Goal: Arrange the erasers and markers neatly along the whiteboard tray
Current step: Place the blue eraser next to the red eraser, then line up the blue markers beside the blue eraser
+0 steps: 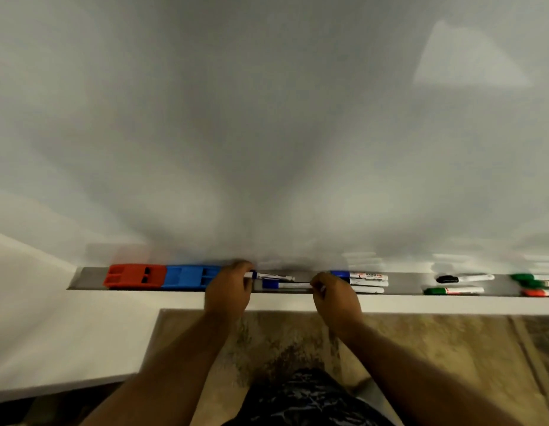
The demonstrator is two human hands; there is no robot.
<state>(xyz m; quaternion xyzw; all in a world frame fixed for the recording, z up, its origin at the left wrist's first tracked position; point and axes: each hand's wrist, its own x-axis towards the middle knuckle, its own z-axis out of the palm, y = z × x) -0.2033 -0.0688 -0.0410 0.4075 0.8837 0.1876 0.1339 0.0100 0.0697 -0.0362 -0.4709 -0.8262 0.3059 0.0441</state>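
Note:
A grey whiteboard tray (405,284) runs along the bottom of the whiteboard. At its left end a red eraser (133,275) and a blue eraser (190,276) lie side by side, touching. My left hand (228,287) grips the left end of a white marker (274,276). My right hand (334,295) pinches the right end of a blue-capped marker (285,285) lying just in front of it. Right of my hand a group of white markers (368,282), one blue-capped, lies together. Further right sit a black marker (463,278) and a green marker (453,291).
At the far right edge more green markers (531,281) and a red marker (539,293) lie partly cut off. A white ledge (420,304) runs below the tray. Patterned brown floor (420,348) lies beneath, and a white surface (67,333) extends at lower left.

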